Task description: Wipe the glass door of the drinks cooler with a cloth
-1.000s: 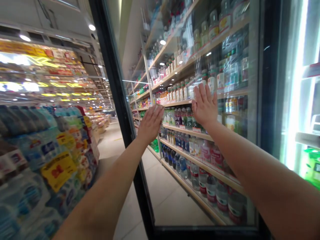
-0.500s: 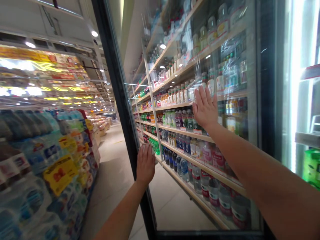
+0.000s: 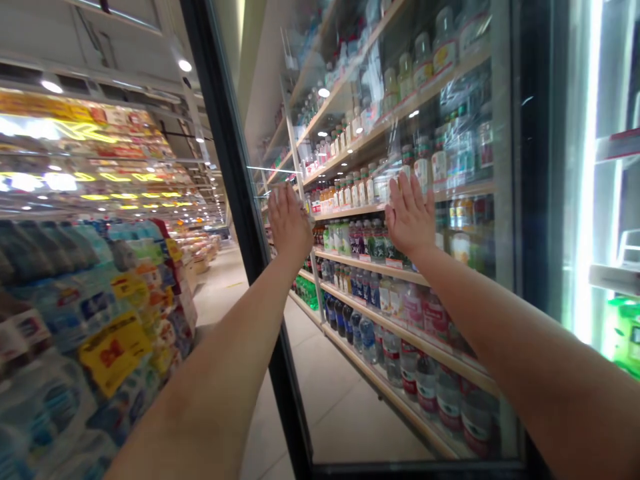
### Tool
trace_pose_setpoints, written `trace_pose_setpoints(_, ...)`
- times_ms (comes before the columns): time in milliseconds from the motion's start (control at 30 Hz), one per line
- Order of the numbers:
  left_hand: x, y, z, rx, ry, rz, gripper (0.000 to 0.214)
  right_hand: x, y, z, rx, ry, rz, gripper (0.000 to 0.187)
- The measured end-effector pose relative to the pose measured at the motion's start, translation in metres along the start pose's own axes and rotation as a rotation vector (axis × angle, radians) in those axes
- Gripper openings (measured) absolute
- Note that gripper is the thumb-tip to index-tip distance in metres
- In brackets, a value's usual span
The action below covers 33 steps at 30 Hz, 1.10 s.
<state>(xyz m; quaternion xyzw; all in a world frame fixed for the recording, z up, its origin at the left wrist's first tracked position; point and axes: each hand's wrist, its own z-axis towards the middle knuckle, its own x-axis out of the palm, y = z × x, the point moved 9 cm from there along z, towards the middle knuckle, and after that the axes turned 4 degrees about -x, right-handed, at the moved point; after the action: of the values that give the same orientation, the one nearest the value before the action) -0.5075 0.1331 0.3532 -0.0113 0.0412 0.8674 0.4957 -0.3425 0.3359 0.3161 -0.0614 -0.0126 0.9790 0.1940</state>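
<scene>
A glass door (image 3: 350, 420) in a black frame (image 3: 227, 143) stands swung open in front of me. My right hand (image 3: 411, 217) rests flat on the glass with its fingers spread, holding nothing I can see. To its left, near the black frame, my left hand (image 3: 291, 227) also lies flat against the glass, fingers stretched out. A small greyish patch shows at that hand's right edge; I cannot tell what it is. Bottles on shelves (image 3: 360, 257) show through or in the glass behind both hands.
Stacked packs of bottles (image 3: 65, 373) with a yellow sign (image 3: 115, 353) stand on the left. A tiled aisle floor (image 3: 227, 287) runs between them and the door. At the right is a lit cooler interior (image 3: 585, 200) with a green package (image 3: 623, 330).
My left hand has slid up the glass along the frame, from low down to about the height of my right hand. The right hand has stayed in place.
</scene>
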Motion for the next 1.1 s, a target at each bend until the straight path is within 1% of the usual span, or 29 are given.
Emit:
trace_pose_setpoints(33, 0.004, -0.014, -0.004, 0.045, 0.008, 0.004, 0.057, -0.001, 0.0, 0.0, -0.001, -0.002, -0.005, 0.061)
trace_pose_setpoints(67, 0.008, -0.03, -0.014, 0.107, 0.028, 0.014, 0.057, -0.001, 0.0, 0.0, -0.002, -0.004, -0.01, 0.061)
trace_pose_setpoints(100, 0.012, -0.047, -0.029, 0.177, 0.055, 0.028, 0.057, -0.002, 0.0, 0.0, -0.002, -0.007, -0.015, 0.061)
trace_pose_setpoints(167, 0.019, -0.084, -0.072, 0.366, 0.134, 0.034, 0.059, -0.002, 0.001, 0.0, 0.0, -0.008, -0.018, 0.06)
trace_pose_setpoints(233, 0.022, -0.112, -0.119, 0.567, 0.205, 0.016, 0.056, -0.002, 0.001, 0.0, 0.003, -0.004, -0.015, 0.06)
trace_pose_setpoints(267, 0.023, -0.121, -0.14, 0.662, 0.258, 0.011, 0.056, -0.002, 0.0, 0.0, 0.004, -0.003, -0.013, 0.06)
trace_pose_setpoints(300, 0.023, -0.126, -0.156, 0.731, 0.294, 0.008, 0.055, -0.002, 0.0, 0.0, 0.005, -0.005, -0.011, 0.059)
trace_pose_setpoints(333, 0.023, -0.127, -0.166, 0.797, 0.329, 0.0, 0.055, -0.002, 0.0, -0.001, 0.004, -0.009, -0.01, 0.059)
trace_pose_setpoints(367, 0.022, -0.126, -0.17, 0.85, 0.362, -0.005, 0.055, -0.002, 0.0, -0.001, 0.002, -0.012, -0.01, 0.059)
trace_pose_setpoints(400, 0.02, -0.122, -0.168, 0.885, 0.383, -0.012, 0.055, -0.002, 0.0, -0.001, 0.0, -0.017, -0.01, 0.059)
trace_pose_setpoints(433, 0.018, -0.116, -0.159, 0.9, 0.394, -0.017, 0.056, -0.002, 0.0, -0.001, -0.001, -0.021, -0.01, 0.059)
trace_pose_setpoints(467, 0.016, -0.109, -0.146, 0.887, 0.392, -0.017, 0.057, -0.002, 0.0, -0.001, -0.001, -0.024, -0.009, 0.059)
trace_pose_setpoints(500, 0.014, -0.1, -0.127, 0.839, 0.37, -0.012, 0.058, -0.001, 0.0, -0.001, -0.003, -0.025, -0.008, 0.059)
trace_pose_setpoints(533, 0.011, -0.089, -0.105, 0.761, 0.334, 0.0, 0.059, -0.001, 0.0, 0.0, -0.003, -0.024, -0.008, 0.059)
trace_pose_setpoints(600, 0.006, -0.069, -0.061, 0.558, 0.24, 0.034, 0.058, -0.001, 0.0, 0.0, -0.003, -0.017, -0.012, 0.059)
trace_pose_setpoints(633, 0.005, -0.062, -0.044, 0.473, 0.207, 0.042, 0.057, 0.0, 0.001, 0.0, -0.003, -0.008, -0.015, 0.06)
trace_pose_setpoints(700, 0.004, -0.056, -0.024, 0.346, 0.147, 0.043, 0.056, 0.0, 0.001, 0.0, 0.001, 0.008, -0.024, 0.06)
trace_pose_setpoints(733, 0.005, -0.058, -0.021, 0.305, 0.119, 0.04, 0.056, 0.0, 0.001, 0.0, 0.003, 0.012, -0.027, 0.06)
trace_pose_setpoints(767, 0.007, -0.063, -0.022, 0.278, 0.092, 0.036, 0.057, -0.001, 0.001, 0.0, 0.003, 0.013, -0.029, 0.06)
trace_pose_setpoints(833, 0.012, -0.08, -0.035, 0.279, 0.058, 0.03, 0.057, -0.002, 0.001, 0.0, 0.001, 0.006, -0.026, 0.06)
trace_pose_setpoints(967, 0.029, -0.124, -0.088, 0.446, 0.107, 0.01, 0.054, -0.002, 0.002, 0.0, -0.001, -0.001, -0.017, 0.059)
trace_pose_setpoints(1100, 0.042, -0.154, -0.138, 0.57, 0.183, -0.014, 0.053, -0.001, 0.001, 0.0, 0.0, 0.001, -0.028, 0.059)
